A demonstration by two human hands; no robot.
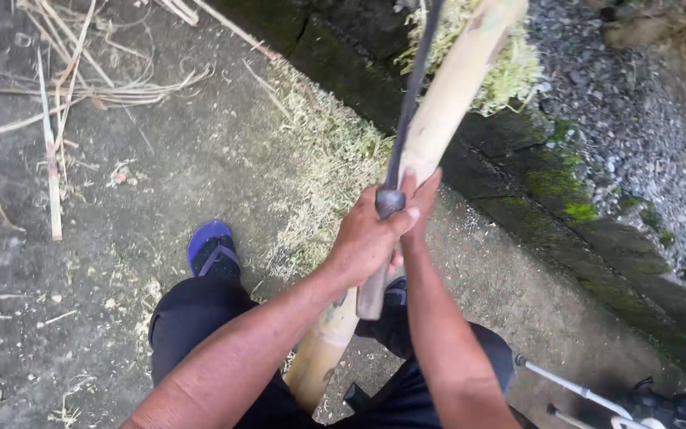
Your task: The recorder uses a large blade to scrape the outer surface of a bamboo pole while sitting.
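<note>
A long pale bamboo pole (446, 95) slants from between my knees up toward the top right. My left hand (363, 242) is shut on the wooden handle (371, 295) of a long knife, and its dark blade (408, 111) lies along the pole's left side. My right hand (422, 199) grips the pole just behind the knife's metal collar, with its fingers wrapped over the bamboo. Pale green shavings (510, 75) cling around the pole near its upper end.
My foot in a blue sandal (211, 248) stands on a concrete floor strewn with fine shavings (323, 171). Dry bamboo strips (57, 95) lie at the upper left. A mossy concrete kerb (565, 199) runs diagonally, with gravel (637, 103) beyond it. White metal tubes (573, 389) show at the bottom right.
</note>
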